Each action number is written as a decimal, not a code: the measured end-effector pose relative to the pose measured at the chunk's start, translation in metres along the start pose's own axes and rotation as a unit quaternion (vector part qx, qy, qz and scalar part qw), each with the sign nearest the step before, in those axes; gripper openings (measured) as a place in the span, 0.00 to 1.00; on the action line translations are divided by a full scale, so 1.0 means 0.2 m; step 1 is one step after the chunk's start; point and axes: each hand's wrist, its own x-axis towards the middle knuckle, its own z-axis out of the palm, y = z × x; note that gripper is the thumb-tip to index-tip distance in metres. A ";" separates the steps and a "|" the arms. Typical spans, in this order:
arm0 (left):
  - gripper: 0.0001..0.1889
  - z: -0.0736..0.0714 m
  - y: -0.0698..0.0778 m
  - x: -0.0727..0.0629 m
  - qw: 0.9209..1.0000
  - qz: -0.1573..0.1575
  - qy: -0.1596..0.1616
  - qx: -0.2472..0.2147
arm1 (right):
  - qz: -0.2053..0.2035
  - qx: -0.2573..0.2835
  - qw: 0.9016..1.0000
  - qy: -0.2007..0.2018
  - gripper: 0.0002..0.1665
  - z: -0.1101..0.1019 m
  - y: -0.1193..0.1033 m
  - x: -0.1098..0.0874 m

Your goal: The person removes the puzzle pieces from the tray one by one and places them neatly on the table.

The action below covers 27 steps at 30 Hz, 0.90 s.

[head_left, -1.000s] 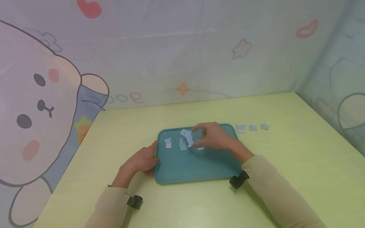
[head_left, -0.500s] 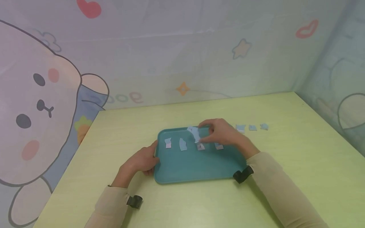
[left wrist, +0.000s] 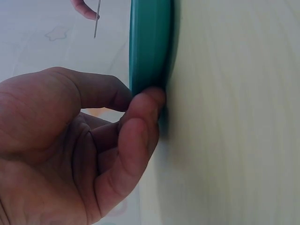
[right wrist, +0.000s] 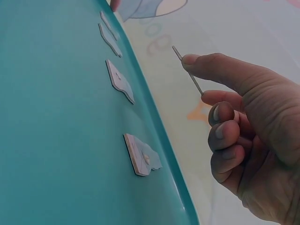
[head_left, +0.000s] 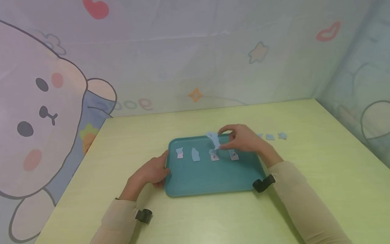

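Pinching a thin, flat piece (head_left: 214, 139) at its edges, thumb and finger of the right hand (head_left: 242, 138) clamp it near the frame's centre, apart from the tray (head_left: 207, 179). The step in hand seems to be handling this single piece over the tray's far rim; the next move probably calls for a light, steady grip. Seen edge-on, the piece looks stiff. The left hand (head_left: 153, 169) has its fingers clamped on the smooth teal tray's left rim. Inside, four small pieces (head_left: 195, 155) lie in a row, pale blue and partly pink, with wavy, irregular outlines. More pieces (head_left: 269, 136) lie right of centre on the pale yellow-green table (head_left: 320, 162), one partly hidden.
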 end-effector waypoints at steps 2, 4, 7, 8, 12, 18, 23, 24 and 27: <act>0.40 0.00 0.00 0.00 1.000 0.000 -0.001 0.000 | 0.006 0.003 1.000 -0.001 0.33 -0.01 0.01 0.00; 0.40 0.00 0.00 0.00 1.000 0.000 -0.001 0.000 | 0.011 0.010 1.000 -0.004 0.33 -0.01 0.01 0.00; 0.41 0.00 0.00 0.00 1.000 0.000 -0.003 -0.002 | 0.016 0.014 1.000 -0.006 0.33 -0.02 0.02 -0.01; 0.41 0.00 0.00 0.00 1.000 0.000 -0.003 -0.002 | 0.018 0.015 1.000 -0.007 0.34 -0.02 0.02 -0.01; 0.40 0.00 0.00 0.00 1.000 0.000 -0.003 -0.001 | 0.018 0.017 1.000 -0.002 0.33 -0.03 0.03 -0.01; 0.40 0.00 0.01 0.00 1.000 -0.005 -0.003 0.006 | 0.012 0.009 1.000 0.015 0.32 -0.05 0.05 -0.01; 0.40 0.00 0.01 0.00 1.000 -0.006 -0.003 0.006 | 0.011 0.010 1.000 0.018 0.32 -0.08 0.06 -0.02; 0.40 0.00 0.01 0.00 1.000 -0.006 -0.003 0.006 | 0.013 0.010 1.000 0.020 0.32 -0.09 0.06 -0.02; 0.40 0.00 0.01 0.00 1.000 -0.005 -0.003 0.006 | 0.020 0.008 0.999 0.024 0.32 -0.11 0.07 -0.02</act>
